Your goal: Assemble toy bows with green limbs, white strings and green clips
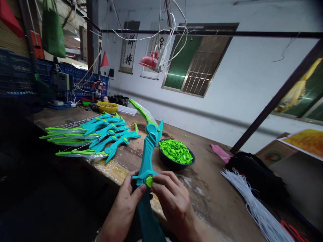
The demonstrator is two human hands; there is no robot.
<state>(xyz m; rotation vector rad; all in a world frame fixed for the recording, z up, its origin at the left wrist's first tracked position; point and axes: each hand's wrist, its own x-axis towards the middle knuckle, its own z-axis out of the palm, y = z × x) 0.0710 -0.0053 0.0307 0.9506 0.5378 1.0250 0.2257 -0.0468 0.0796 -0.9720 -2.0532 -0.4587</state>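
I hold a teal plastic toy bow [148,151] upright in front of me, its green limb [142,112] rising toward the back. My left hand [124,205] grips the handle from the left, thumb near a small green piece [149,182] set on the handle. My right hand [173,200] pinches that green piece from the right with its fingertips. A black bowl [165,160] full of small green plastic pieces [176,151] stands on the wooden workbench [202,188] just behind the bow.
A pile of finished teal and green bows [96,136] lies at the left of the bench. A yellow bowl [107,107] stands farther back. A bundle of white cords [254,203] and a black bag [254,171] lie at the right, a pink scrap [220,152] nearby.
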